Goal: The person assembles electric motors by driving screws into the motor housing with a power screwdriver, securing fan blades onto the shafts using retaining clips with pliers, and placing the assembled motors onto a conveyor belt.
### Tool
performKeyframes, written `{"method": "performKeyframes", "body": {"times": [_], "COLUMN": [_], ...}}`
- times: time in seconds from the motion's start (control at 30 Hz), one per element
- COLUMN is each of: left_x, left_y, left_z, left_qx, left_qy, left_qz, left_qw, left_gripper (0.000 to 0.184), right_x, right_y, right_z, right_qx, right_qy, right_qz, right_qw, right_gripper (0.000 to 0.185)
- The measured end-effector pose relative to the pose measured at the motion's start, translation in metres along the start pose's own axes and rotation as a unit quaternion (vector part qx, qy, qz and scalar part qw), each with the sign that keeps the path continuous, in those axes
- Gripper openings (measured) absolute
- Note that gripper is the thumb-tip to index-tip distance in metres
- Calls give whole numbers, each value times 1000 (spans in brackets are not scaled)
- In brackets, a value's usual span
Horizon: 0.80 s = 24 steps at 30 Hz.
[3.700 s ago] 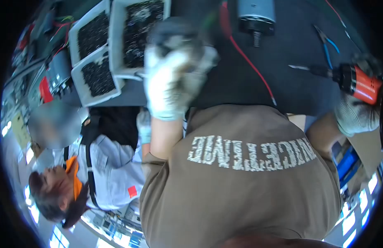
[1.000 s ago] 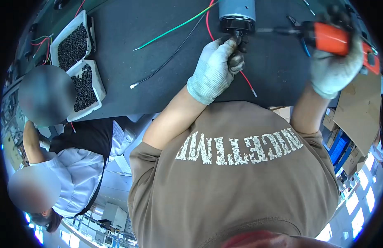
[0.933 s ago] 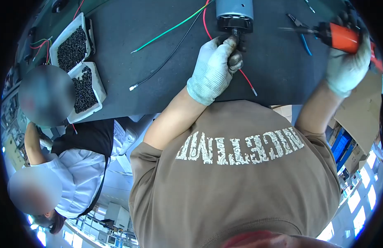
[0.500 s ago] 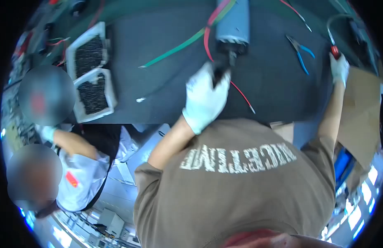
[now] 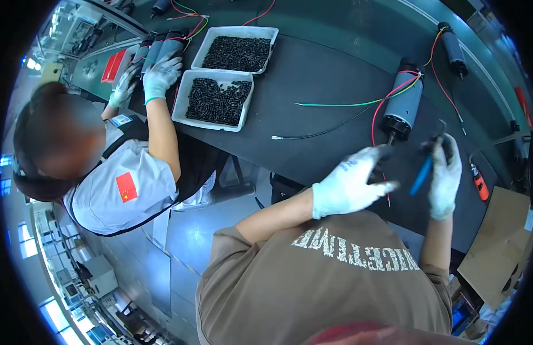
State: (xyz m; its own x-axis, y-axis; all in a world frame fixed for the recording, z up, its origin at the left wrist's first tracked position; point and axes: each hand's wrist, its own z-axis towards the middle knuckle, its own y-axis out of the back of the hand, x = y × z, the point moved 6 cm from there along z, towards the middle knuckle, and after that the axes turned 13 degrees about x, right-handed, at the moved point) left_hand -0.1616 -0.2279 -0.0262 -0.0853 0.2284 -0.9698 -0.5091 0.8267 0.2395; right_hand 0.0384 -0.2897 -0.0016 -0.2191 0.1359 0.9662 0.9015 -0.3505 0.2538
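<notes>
A grey-blue motor (image 5: 403, 104) with a black end cap and a threaded shaft lies on the dark bench (image 5: 312, 63). My left hand (image 5: 355, 181), in a white glove, is just below the shaft with thumb and fingers apart and nothing between them. My right hand (image 5: 444, 172), also gloved, holds blue-handled pliers (image 5: 421, 174) to the right of the motor; their jaws are blurred. Red, green and black wires come from the motor. The green wire (image 5: 335, 104) and black wire (image 5: 312, 135) stretch left, and the red one passes beneath my left hand.
Two white trays (image 5: 180, 118) of small black parts stand to the left. Beyond them a co-worker (image 5: 134, 178) in white gloves touches other motors (image 5: 154, 52). An orange-red screwdriver (image 5: 480, 184) lies at the right edge, near cardboard (image 5: 496, 247). Another motor (image 5: 452, 49) lies at upper right.
My right hand has left the orange-red screwdriver and picked up the blue pliers. My left hand has come away from the motor shaft and opened. The view has swung toward the left.
</notes>
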Motion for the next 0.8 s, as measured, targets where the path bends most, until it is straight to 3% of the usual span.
{"method": "performKeyframes", "body": {"times": [0.07, 0.17, 0.27, 0.3, 0.33, 0.37, 0.4, 0.43, 0.47, 0.5, 0.57, 0.63, 0.7, 0.8], "left_x": [-12, -3, 21, 15, 4, 1, -3, -16, -25, -21, -14, -3, 17, 73], "left_y": [-4, 18, 48, 66, 92, 115, 140, 168, 196, 223, 276, 332, 383, 443], "left_z": [3, -14, -43, -55, -70, -80, -88, -94, -96, -97, -92, -81, -65, -54], "left_qx": [-41, -70, -70, -84, -127, -168, -220, -245, -262, -287, -336, -343, -284, -217], "left_qy": [-130, -35, 75, 97, 94, 135, 86, 75, 75, 101, 136, 284, 451, 515], "left_qz": [87, 72, -171, -255, -124, 3, 146, 253, 343, 440, 510, 555, 508, 527], "left_qw": [987, 994, 980, 958, 980, 976, 961, 933, 899, 845, 780, 703, 677, 640], "left_gripper": [45, 30, 29, 33, 35, 32, 30, 29, 16, 19, 24, 29, 30, 30], "right_x": [36, 59, 63, 58, 59, 36, 14, 11, 10, 7, 0, -3, -11, -15], "right_y": [-54, -96, -82, -73, -71, -62, -58, -61, -66, -69, -64, -55, -45, -39], "right_z": [-3, 8, 26, 37, 46, 64, 77, 81, 84, 87, 93, 98, 104, 102], "right_qx": [34, 64, -16, -87, -129, -106, -84, -67, -47, -30, -1, 16, 36, 33], "right_qy": [47, 64, 158, 171, 129, 31, -66, -103, -140, -174, -173, -182, -190, -181], "right_qz": [91, 98, -48, -223, -432, -435, -431, -440, -448, -452, -457, -454, -434, -418], "right_qw": [994, 991, 986, 956, 883, 894, 896, 890, 882, 874, 872, 872, 880, 890], "right_gripper": [26, 34, 47, 57, 68, 78, 87, 93, 98, 104, 105, 104, 104, 106]}}
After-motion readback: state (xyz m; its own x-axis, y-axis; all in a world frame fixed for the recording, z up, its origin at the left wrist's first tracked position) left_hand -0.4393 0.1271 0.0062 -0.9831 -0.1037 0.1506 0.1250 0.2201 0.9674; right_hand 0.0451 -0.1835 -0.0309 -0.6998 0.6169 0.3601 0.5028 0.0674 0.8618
